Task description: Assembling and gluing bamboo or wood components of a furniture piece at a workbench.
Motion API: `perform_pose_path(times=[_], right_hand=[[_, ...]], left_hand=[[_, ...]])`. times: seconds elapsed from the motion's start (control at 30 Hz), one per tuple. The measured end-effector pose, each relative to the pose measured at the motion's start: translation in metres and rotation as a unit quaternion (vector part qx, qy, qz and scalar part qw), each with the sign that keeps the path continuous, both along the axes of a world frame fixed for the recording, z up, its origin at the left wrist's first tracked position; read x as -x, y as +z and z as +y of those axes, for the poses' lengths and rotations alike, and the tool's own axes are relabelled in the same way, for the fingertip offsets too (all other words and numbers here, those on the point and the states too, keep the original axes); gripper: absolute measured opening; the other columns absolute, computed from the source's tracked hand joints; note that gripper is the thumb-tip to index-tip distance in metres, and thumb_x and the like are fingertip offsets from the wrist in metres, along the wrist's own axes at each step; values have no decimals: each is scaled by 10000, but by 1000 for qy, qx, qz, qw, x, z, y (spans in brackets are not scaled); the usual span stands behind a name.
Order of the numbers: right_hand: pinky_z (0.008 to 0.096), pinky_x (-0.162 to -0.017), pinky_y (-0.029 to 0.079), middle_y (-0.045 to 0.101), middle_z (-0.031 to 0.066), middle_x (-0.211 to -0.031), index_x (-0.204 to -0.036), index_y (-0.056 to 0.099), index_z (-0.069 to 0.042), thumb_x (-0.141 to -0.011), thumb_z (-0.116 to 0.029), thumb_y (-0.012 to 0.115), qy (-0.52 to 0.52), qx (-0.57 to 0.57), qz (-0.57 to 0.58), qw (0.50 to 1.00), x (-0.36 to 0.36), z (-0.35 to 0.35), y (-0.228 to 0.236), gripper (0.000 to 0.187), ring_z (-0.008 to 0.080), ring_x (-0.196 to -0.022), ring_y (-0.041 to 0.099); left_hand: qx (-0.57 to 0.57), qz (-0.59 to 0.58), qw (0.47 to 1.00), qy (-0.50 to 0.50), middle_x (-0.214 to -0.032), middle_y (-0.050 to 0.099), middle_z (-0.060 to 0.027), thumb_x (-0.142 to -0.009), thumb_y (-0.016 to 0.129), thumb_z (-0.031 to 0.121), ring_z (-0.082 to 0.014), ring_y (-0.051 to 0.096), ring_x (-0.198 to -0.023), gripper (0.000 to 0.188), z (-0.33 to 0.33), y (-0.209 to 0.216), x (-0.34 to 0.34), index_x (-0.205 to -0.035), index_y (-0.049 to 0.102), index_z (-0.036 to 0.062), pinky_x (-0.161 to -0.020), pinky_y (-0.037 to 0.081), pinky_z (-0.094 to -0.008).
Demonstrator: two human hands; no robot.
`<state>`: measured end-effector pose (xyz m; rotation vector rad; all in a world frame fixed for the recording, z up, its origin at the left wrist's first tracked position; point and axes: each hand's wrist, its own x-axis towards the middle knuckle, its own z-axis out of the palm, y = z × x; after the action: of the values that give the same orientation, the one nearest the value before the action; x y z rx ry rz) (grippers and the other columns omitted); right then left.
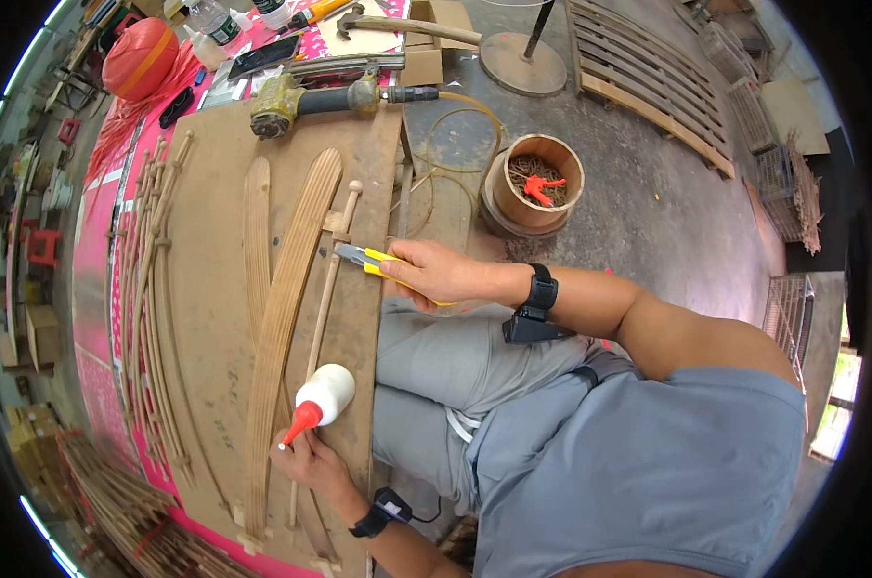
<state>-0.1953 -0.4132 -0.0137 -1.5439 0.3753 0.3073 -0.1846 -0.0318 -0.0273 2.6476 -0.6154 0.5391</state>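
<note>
My right hand (pixel 421 275) is closed around the yellow handles of a pair of pliers (pixel 357 255). Their grey jaws reach the upper part of a thin wooden rod (pixel 326 299), just below a small wooden piece (pixel 338 223). The rod has a knob at its far end. My left hand (pixel 312 464) has its fingers closed around the lower part of this rod; the fingertips are partly hidden. Right beside that hand is a white glue bottle (pixel 332 388) with a red nozzle, covering some of the rod. Grooved wooden slats (pixel 296 265) lie alongside.
Several knobbed rods (pixel 152 289) lie along the far side of the brown board (pixel 214 385). A yellow air tool (pixel 274 108) with a hose, a hammer (pixel 407 26) and a phone (pixel 264 56) lie at the top. A wooden bucket (pixel 542 164) stands on the floor near a pallet (pixel 648 72).
</note>
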Motion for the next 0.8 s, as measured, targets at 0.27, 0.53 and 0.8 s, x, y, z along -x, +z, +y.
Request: perform_pose_path(times=[0.27,0.53,0.8], right_hand=[[328,-459,529,612,70,-769,-1011,505,-27,-1131,-350,448,7,66,20,998,-2,12,6,349,169,-533,660],[361,-478,547,596,103,-745,-1047,473,-19,-1147,-353,403,46,146,12,988,-5,9,11,355,205,-523,669],[463,-582,567,655,200,-800,-1077,545,31,-1106,-342,476,69,156,-2,985,-5,-4,27,381,333,-573,690]], left_hand=[[5,8,1000,-6,-1020,593,-159,-971,722,121,-367,565,-926,233,2,0,0,-1189,761,48,-783,450,-474],[11,6,1000,-22,-1009,602,-136,-978,715,121,-338,574,-931,239,3,-5,-2,-1205,770,71,-791,454,-455],[10,-5,1000,-21,-966,631,-137,-978,708,118,-349,582,-903,146,-2,2,-2,-1094,760,47,-777,459,-462]])
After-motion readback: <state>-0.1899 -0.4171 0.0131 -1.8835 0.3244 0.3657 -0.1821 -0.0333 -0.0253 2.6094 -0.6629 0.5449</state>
